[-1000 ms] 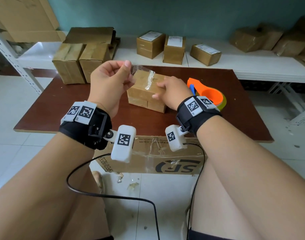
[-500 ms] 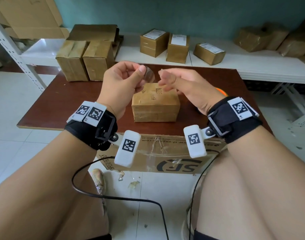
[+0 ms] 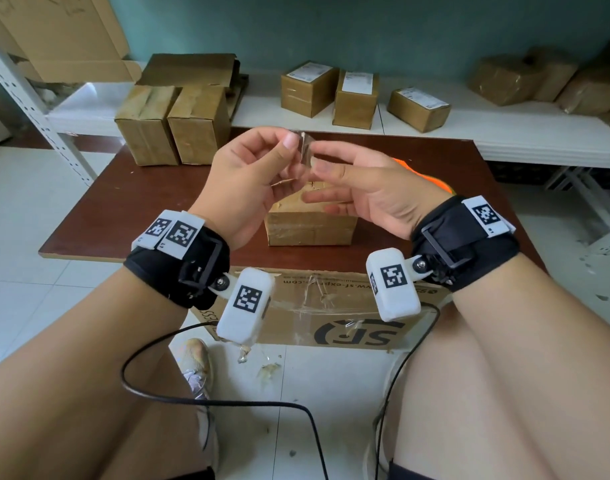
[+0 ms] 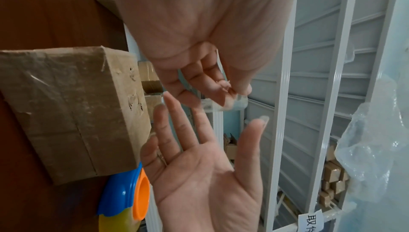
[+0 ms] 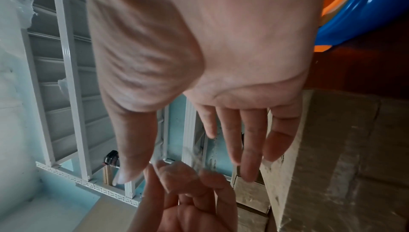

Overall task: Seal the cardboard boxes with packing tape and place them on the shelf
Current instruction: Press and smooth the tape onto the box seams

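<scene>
Left hand (image 3: 243, 181) raised above the table, thumb and fingers curled, pinching a small crumpled scrap of clear packing tape (image 3: 305, 150). Right hand (image 3: 362, 188) beside it, palm turned inward, fingers straight and spread; whether its thumb and forefinger pinch the scrap, cannot tell. Left wrist view shows the right palm flat and open just below the pinched scrap.

Small brown cardboard box wrapped in clear tape (image 3: 310, 223) sits under both hands near the front edge of the dark brown wooden table (image 3: 130, 209), a strip of bare wood in front of it, open tabletop to its left. Orange and blue tape dispenser (image 3: 431, 180) mostly hidden behind the right wrist, near the table's right side. Two taller taped brown boxes (image 3: 173, 124) stand at the back left corner. White shelf board (image 3: 504, 140) behind the table carries three small brown boxes with white labels (image 3: 357, 95), print too small to read, bare shelf between them and the far-right parcels. Large cardboard carton (image 3: 331, 313) under the front edge reads "SF" and "sf-express.com", upside down.
</scene>
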`<state>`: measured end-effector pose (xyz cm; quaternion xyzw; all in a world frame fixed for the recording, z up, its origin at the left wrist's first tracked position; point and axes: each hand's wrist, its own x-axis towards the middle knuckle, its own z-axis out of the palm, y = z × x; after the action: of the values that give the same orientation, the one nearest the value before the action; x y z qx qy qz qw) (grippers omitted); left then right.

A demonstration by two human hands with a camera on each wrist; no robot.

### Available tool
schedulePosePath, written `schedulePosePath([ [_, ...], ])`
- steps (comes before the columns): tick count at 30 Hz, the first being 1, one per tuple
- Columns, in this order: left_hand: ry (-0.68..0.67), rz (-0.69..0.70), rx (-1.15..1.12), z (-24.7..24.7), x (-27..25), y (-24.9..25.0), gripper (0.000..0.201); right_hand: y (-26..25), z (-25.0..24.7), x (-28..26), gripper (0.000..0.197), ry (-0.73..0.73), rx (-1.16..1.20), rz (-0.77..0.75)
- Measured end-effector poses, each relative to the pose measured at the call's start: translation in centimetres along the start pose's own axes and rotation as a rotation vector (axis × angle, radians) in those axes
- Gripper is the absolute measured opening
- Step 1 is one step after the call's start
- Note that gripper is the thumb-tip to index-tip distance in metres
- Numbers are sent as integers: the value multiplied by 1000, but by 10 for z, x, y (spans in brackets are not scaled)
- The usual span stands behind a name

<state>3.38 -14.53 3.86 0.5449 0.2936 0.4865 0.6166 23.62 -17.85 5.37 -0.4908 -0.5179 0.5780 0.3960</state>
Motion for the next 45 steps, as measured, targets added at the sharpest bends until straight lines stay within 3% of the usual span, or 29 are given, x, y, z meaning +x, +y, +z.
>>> schedulePosePath([
  [10,-18,-125,-295,-2,1,11,15,2,7,10,38,-17,133,-35],
  [15,-21,-130,-311,0,2,11,16,3,12,14,17,-18,214,-34],
  [20,63,-115,-298,-4,6,9,14,1,10,15,23,57,177,-78],
  [25,229,-78,4,-8,7,0,7,6,5,17,20,229,40,-105],
  [30,286,-47,205,-8,11,-13,9,10,10,21,22,363,-119,-214],
  [36,316,-45,205,-8,20,-19,17,9,13,24,22,412,-191,-375],
  [41,267,-83,-17,-10,22,-16,15,9,14,24,19,385,-137,-292],
  [45,323,-79,139,-14,23,-22,11,13,10,24,19,394,-101,-214],
])
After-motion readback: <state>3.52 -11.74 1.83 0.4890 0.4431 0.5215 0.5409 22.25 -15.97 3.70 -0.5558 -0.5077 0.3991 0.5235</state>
